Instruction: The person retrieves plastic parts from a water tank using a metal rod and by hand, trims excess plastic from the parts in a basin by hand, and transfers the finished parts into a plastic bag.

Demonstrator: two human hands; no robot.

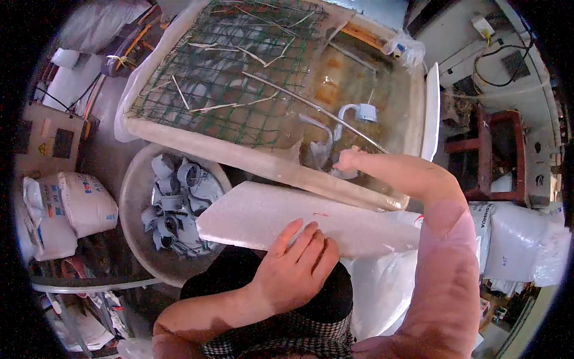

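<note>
My left hand (299, 260) rests on the near edge of a white foam board (263, 209), fingers laid loosely over it, holding nothing else. The board lies across my lap against the tank's near side. My right hand (350, 160) reaches over the near rim of a large water tank (233, 157). Its fingers are closed low at the water, and what they hold is not clear. Close beside it in the water lie greyish plastic pieces (321, 149) and a curved white pipe with a round light-blue head (366, 112). A thin metal rod (317, 107) slants across the tank.
Green netting (221, 72) with pale strips covers the tank's left part. A round tub (133, 200) at left holds several grey curved plastic parts (179, 197). White sacks (86, 203) stand further left, and bagged goods (514, 239) at right. A red-brown metal frame (490, 152) stands behind.
</note>
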